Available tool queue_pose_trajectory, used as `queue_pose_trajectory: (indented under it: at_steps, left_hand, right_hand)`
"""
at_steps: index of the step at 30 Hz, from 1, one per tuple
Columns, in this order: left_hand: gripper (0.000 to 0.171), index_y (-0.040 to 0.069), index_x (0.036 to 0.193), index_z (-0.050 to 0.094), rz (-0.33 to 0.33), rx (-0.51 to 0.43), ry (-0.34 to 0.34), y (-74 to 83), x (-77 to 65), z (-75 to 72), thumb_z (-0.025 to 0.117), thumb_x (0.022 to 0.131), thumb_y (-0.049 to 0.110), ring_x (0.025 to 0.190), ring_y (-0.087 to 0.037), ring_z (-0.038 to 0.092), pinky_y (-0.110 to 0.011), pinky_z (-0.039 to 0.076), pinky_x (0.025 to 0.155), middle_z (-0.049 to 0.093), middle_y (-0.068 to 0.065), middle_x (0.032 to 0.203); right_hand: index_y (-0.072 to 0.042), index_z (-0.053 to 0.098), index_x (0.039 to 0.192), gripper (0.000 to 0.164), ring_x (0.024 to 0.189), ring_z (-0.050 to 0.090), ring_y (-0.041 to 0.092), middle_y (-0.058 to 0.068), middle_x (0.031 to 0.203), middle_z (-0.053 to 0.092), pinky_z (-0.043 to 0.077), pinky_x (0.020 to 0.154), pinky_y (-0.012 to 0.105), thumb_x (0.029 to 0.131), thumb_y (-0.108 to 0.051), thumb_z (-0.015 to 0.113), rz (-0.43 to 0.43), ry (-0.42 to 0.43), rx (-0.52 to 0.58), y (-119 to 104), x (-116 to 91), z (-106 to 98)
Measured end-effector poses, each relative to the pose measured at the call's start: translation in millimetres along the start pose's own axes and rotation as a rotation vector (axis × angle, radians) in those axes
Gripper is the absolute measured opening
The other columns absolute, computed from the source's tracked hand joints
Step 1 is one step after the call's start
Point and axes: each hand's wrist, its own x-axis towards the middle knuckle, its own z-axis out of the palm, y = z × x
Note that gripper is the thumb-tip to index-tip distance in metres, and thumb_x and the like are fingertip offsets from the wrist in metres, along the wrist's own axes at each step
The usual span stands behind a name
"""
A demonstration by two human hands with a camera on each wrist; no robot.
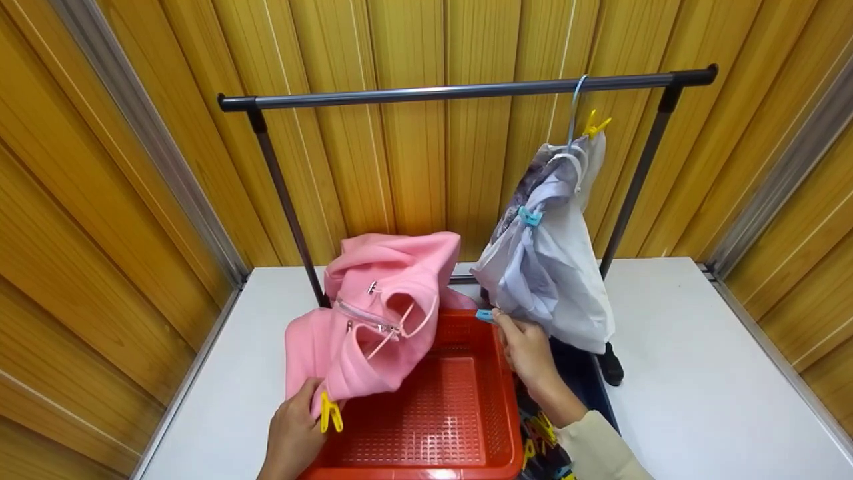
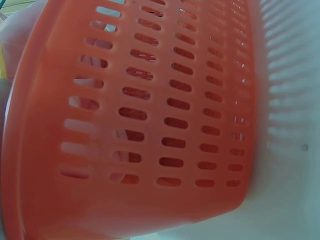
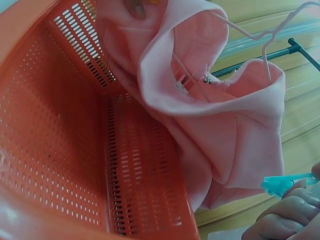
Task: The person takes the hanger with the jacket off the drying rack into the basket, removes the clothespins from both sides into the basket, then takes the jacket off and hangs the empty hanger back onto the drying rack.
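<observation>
A pink garment [image 1: 400, 257] with zippers lies over the left part of a red basket [image 1: 413, 474]. At its near edge my left hand [image 1: 293, 423] grips the cloth, beside a yellow clothespin [image 1: 330, 413] clipped there. Between thumb and fingers my right hand [image 1: 530, 350] pinches a blue clothespin [image 1: 485, 315], over the basket's far right corner. The right wrist view shows a thin wire hanger [image 3: 266, 52] running into the garment's opening. Mostly basket wall [image 2: 45, 165] fills the left wrist view, with the left hand out of sight.
From the dark rack rail [image 1: 413, 95] a white and lilac garment [image 1: 573, 267] hangs on a hanger, with a blue clip [image 1: 530, 215] and a yellow clip [image 1: 595, 125] on it. Right of the basket, a dark container [image 1: 603, 400] holds several yellow clothespins [image 1: 543, 427]. Wood-patterned walls surround the white table [image 1: 700, 373].
</observation>
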Motion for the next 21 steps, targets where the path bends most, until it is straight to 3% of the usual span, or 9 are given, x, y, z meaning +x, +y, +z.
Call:
queue_pose_trajectory:
  at_steps: [6,21]
  left_hand:
    - [0.023,0.013,0.103,0.063,-0.014,0.008,-0.017,0.3,0.7,-0.2,0.072,0.084,0.021,0.068,-0.021,0.061,-0.041,0.047,0.063,0.069,-0.003,0.082]
    - [0.024,0.013,0.104,0.063,-0.073,-0.015,-0.065,3.3,2.0,-1.9,0.073,0.084,0.022,0.066,-0.013,0.051,-0.035,0.044,0.063,0.067,0.001,0.08]
  right_hand:
    - [-0.011,0.041,0.054,0.05,0.035,0.022,0.004,-0.009,0.044,0.029,0.019,0.037,0.02,0.093,-0.034,0.062,0.004,0.013,0.031,6.8,0.6,-6.0]
    - [-0.013,0.041,0.056,0.054,0.036,0.026,0.006,-0.009,0.045,0.031,0.024,0.038,0.022,0.087,-0.051,0.065,0.028,0.047,-0.094,27.3,-1.6,-20.7]
